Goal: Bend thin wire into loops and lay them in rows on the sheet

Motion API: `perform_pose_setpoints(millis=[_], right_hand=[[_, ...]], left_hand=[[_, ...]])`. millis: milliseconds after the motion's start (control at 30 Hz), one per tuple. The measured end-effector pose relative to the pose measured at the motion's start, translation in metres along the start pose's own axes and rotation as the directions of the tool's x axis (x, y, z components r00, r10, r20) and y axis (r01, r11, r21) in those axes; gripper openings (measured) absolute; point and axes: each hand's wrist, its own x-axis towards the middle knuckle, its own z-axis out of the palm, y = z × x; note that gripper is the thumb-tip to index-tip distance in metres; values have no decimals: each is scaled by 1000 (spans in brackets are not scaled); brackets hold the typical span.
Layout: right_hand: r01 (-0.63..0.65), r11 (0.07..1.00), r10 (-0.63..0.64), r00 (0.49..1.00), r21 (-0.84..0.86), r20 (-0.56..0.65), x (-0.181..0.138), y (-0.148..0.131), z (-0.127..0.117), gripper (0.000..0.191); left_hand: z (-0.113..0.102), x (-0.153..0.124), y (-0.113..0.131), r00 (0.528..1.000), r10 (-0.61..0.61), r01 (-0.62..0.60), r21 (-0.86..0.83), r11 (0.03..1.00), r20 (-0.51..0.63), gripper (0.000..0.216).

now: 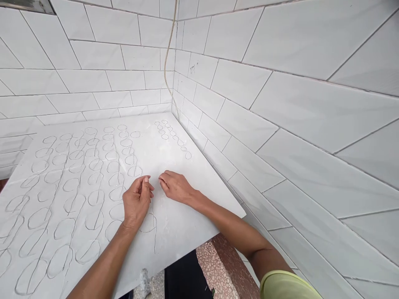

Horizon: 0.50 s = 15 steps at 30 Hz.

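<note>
A large white tile slab (187, 216) lies flat in the corner, covered with several scored oval outlines (93, 178) in rows. My left hand (136, 203) rests on the slab near its front, fingers curled and pinched together at the tips; what they hold, if anything, is too small to see. My right hand (175, 186) lies beside it, knuckles up, fingers bent with the tips on the slab surface. The two hands are a small gap apart.
White tiled walls (280, 104) close in at the back and right. A thin cord (167, 62) hangs down in the corner. A row of small ovals (173, 137) runs along the slab's right edge. Speckled terrazzo floor (215, 265) shows below the slab's front edge.
</note>
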Motion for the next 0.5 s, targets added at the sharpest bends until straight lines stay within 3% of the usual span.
perform_pose_setpoints(millis=[200,333,500], right_hand=[[16,976,-22,999,217,25,0,2,14,16],[-46,952,42,999,304,18,-1,14,17,17],[-97,924,92,995,369,31,-2,19,17,18]], left_hand=[[-22,14,24,990,49,-59,-77,995,-130,38],[-36,25,39,975,106,-124,-85,989,-196,39],[-45,37,36,948,153,-174,-49,984,-280,38]])
